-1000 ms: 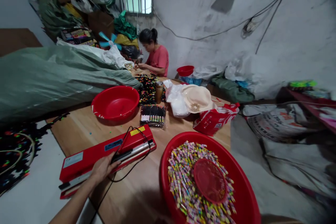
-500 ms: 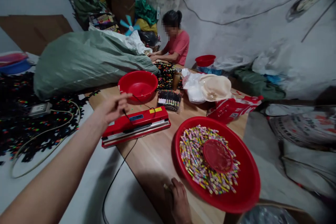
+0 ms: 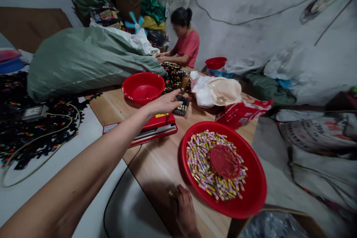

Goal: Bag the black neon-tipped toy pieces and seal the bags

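My left hand (image 3: 167, 102) reaches across the red heat sealer (image 3: 160, 122), its fingers stretched out over a clear packet of black pieces (image 3: 182, 108). The fingertips cover part of the packet, and I cannot tell whether they touch it. Low on the wooden table, my right hand (image 3: 185, 206) is curled, with a small pale stick-like piece (image 3: 172, 194) between thumb and fingers. To its right is a big red basin (image 3: 251, 193) with many small multicoloured stick-like pieces (image 3: 199, 163). A round red lid-like dish (image 3: 224, 161) lies among them.
An empty-looking red basin (image 3: 143, 87) stands beyond the sealer, near a brown bottle (image 3: 185, 80). White plastic bags (image 3: 204, 91) and a red bag (image 3: 242, 113) lie right. A green sack (image 3: 83, 63) fills the left. A person in pink (image 3: 189, 46) works behind.
My left hand has moved right and forward, from above the sealer to the packet. My right hand keeps its small piece in about the same place. The view has shifted slightly.
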Demonstrator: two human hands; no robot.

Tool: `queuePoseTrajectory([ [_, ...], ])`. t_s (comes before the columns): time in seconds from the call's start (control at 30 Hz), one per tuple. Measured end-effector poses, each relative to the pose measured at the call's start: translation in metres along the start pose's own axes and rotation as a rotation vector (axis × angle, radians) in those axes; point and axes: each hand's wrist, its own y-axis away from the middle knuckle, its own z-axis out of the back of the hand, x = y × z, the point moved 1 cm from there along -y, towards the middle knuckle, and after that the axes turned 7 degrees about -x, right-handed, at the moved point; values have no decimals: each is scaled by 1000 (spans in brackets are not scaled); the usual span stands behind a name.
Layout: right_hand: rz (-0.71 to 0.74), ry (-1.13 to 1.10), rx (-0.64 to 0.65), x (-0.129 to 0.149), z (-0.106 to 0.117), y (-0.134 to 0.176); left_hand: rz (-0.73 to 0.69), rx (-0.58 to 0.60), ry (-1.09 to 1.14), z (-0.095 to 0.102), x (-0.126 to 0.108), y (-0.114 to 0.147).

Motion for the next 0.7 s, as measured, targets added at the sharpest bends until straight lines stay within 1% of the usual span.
queuePoseTrajectory([
  [0.07, 7, -16, -12, 1, 3, -4, -106, 119, -300, -9, -17, -19],
  [0.1, 14, -20, -23, 1, 5, -6, -166, 183, -440, -10, -22, -25],
  [0.13, 23, -24, -32, 1, 7, -9, -214, 223, -525, -11, -23, -27],
  [0.17, 30, -32, -38, 2, 8, -11, -226, 240, -568, -11, -18, -25],
  [0.2, 35, -47, -34, 2, 10, -14, -178, 232, -585, -11, -5, -17],
  [0.23, 34, -68, -22, 2, 11, -18, -84, 191, -584, -11, 15, -1],
  [0.27, 31, -94, -6, 2, 12, -21, 55, 165, -579, -12, 40, 23],
  [0.3, 30, -120, 10, 2, 13, -23, 244, 167, -597, -16, 71, 54],
  [0.37, 37, -149, 11, 2, 13, -25, 491, 214, -677, -27, 134, 136],
  [0.43, 50, -137, -5, 0, 11, -20, 762, 253, -706, -46, 188, 227],
  [0.47, 50, -118, -11, -2, 9, -15, 834, 251, -705, -58, 208, 269],
  [0.5, 48, -94, -21, -3, 7, -9, 890, 236, -704, -72, 224, 305],
  [0.53, 52, -75, -37, -4, 5, -4, 947, 191, -700, -85, 235, 334],
  [0.57, 56, -65, -61, -4, 4, -3, 991, 93, -665, -96, 243, 355],
  [0.6, 52, -66, -85, -1, 2, -6, 1033, 5, -608, -104, 249, 369],
  [0.63, 46, -93, -101, 4, 2, -17, 1069, -80, -530, -108, 253, 376],
  [0.67, 46, -144, -95, 14, 1, -35, 1091, -145, -444, -109, 257, 378],
  [0.7, 26, -196, -69, 28, 0, -62, 1099, -183, -368, -106, 260, 377],
])
